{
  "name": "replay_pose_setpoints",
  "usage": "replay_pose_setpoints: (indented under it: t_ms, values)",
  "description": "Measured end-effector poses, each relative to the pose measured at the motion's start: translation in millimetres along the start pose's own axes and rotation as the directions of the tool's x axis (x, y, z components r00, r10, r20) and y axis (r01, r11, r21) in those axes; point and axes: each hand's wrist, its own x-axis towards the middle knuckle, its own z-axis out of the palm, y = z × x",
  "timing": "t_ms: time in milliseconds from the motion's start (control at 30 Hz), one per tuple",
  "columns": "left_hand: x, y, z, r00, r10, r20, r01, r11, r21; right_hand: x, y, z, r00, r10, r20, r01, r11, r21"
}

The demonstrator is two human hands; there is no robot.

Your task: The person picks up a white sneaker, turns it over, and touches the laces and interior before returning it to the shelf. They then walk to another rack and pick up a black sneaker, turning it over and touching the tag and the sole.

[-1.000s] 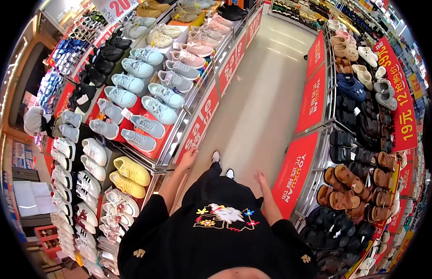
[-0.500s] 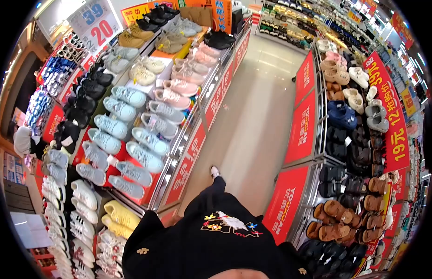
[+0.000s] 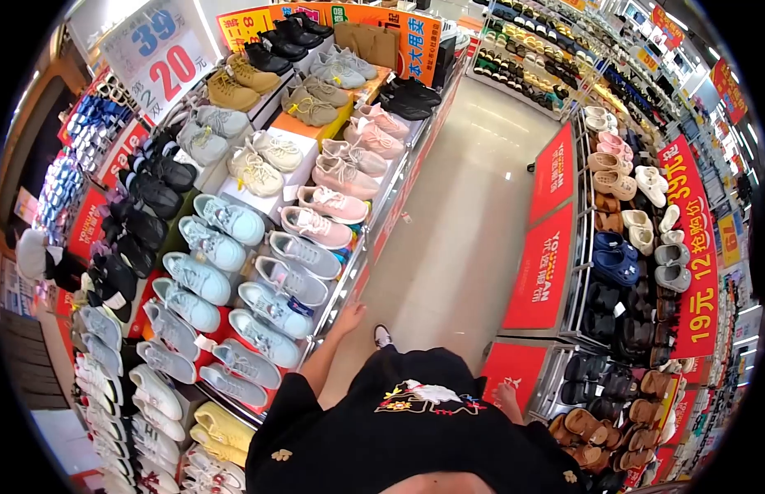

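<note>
My left hand [image 3: 349,318] hangs beside the metal edge of the left shoe display, its fingers loosely stretched and nothing in them. Closest to it on that display are light blue sneakers [image 3: 276,309] and grey slip-on shoes [image 3: 290,281]. My right hand [image 3: 506,398] is low at my side, in front of a red sign panel [image 3: 520,362] on the right display. Its small fingers look apart, and I see no object in it. Both hands are away from the shoes.
A pale tiled aisle [image 3: 432,239] runs ahead between the displays. Brown sandals [image 3: 586,426] and dark blue clogs [image 3: 615,257] line the right rack. Pink sneakers [image 3: 316,226] and a price sign [image 3: 158,62] are at left. More shoe shelves [image 3: 526,53] stand at the far end.
Both hands have swung out into clearer view beside my body. The view has shifted, with the displays lower in the picture, and my visible foot is in a different place on the aisle floor.
</note>
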Motion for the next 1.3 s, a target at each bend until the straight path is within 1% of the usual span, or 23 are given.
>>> replay_pose_setpoints:
  t_ms: [33,100,167,233,267,300,333,400,433,500,533,600,667,733,833,867,900,967,1133,1167,1200,1267,1300]
  values:
    - [7.4,6.7,-4.7,1.000,-0.001,0.005,0.001,1.000,0.017,6.3,-6.3,6.8,0.996,-0.013,0.083,0.015,0.999,-0.030]
    - [14.3,-2.9,0.3,0.993,-0.111,-0.034,0.101,0.972,-0.213,24.9,-9.9,17.6,0.984,-0.001,0.176,0.010,0.999,-0.048]
    - [5.4,-31.2,13.7,0.985,-0.013,-0.174,-0.024,0.978,-0.205,35.5,-15.3,27.5,0.985,-0.030,0.173,0.038,0.998,-0.046]
    - [-19.8,-60.3,15.5,0.960,-0.273,0.063,0.272,0.962,0.021,55.5,-15.7,24.0,0.985,-0.051,0.166,0.061,0.997,-0.054]
    - [-38.4,-67.2,18.4,0.959,-0.276,0.071,0.275,0.961,0.030,76.6,-8.6,24.1,0.963,-0.120,0.241,0.148,0.984,-0.100]
    - [-59.3,-74.0,22.3,0.846,-0.489,0.213,0.489,0.870,0.059,90.2,-4.0,24.6,0.930,-0.183,0.318,0.236,0.962,-0.137]
    - [-82.9,-81.2,28.3,0.664,-0.667,0.337,0.671,0.731,0.124,89.7,-9.7,25.9,0.933,-0.171,0.317,0.221,0.967,-0.129]
    - [-123.1,-87.0,47.8,0.381,-0.898,0.218,0.924,0.377,-0.062,87.3,-40.9,27.9,0.976,-0.116,0.183,0.137,0.985,-0.105]
    - [-135.8,-83.8,50.9,0.375,-0.903,0.208,0.926,0.373,-0.050,92.3,-53.5,25.0,0.967,-0.134,0.218,0.163,0.979,-0.124]
    - [-149.2,-74.1,45.7,0.585,-0.720,0.375,0.811,0.524,-0.259,139.1,-58.4,18.6,0.960,-0.096,0.263,0.132,0.984,-0.121]
    - [-143.4,-74.5,42.9,0.564,-0.743,0.361,0.826,0.513,-0.235,151.1,-51.6,19.6,0.953,-0.057,0.298,0.100,0.986,-0.131]
    - [-115.3,-77.2,58.6,0.423,-0.820,0.386,0.896,0.314,-0.315,160.7,-84.6,23.0,0.964,-0.012,0.267,0.048,0.990,-0.130]
    - [-86.9,-32.1,54.1,0.774,-0.624,0.105,0.568,0.612,-0.551,192.3,-100.5,19.5,0.941,0.152,0.302,-0.097,0.977,-0.190]
    - [-21.9,25.6,47.8,0.690,-0.723,0.042,0.681,0.628,-0.378,234.0,-129.0,15.9,0.940,0.118,0.320,-0.045,0.973,-0.227]
    - [57.9,122.0,31.3,0.814,-0.571,-0.110,0.559,0.820,-0.123,283.7,-206.4,4.5,0.935,-0.017,0.354,0.147,0.927,-0.345]
    - [81.5,166.6,27.1,0.870,-0.473,-0.139,0.471,0.881,-0.051,342.4,-194.2,-0.5,0.906,-0.145,0.398,0.301,0.880,-0.367]
    - [99.6,182.2,31.8,0.877,-0.449,-0.168,0.431,0.892,-0.134,405.4,-175.9,-6.1,0.860,-0.269,0.434,0.446,0.809,-0.383]
    - [117.7,190.2,43.8,0.879,-0.432,-0.203,0.389,0.895,-0.220,399.4,-265.9,-7.1,0.918,-0.283,0.278,0.365,0.877,-0.313]
    - [136.9,127.4,84.5,0.898,-0.405,-0.170,0.365,0.903,-0.224,424.0,-369.6,17.2,0.843,-0.519,0.142,0.522,0.722,-0.454]
    - [136.2,136.7,86.3,0.936,-0.329,-0.129,0.335,0.942,0.029,423.3,-384.2,28.5,0.808,-0.576,0.122,0.555,0.674,-0.488]
    - [133.7,130.3,94.0,0.934,-0.337,-0.120,0.341,0.940,0.016,425.1,-396.9,42.0,0.856,-0.488,0.170,0.511,0.748,-0.424]
    - [121.9,113.3,113.0,0.763,-0.646,0.036,0.647,0.763,-0.017,427.2,-405.3,70.6,0.869,-0.406,0.281,0.486,0.807,-0.336]
    - [115.1,122.0,121.2,0.804,-0.594,-0.008,0.593,0.803,-0.062,427.0,-404.4,83.9,0.846,-0.411,0.338,0.513,0.801,-0.308]
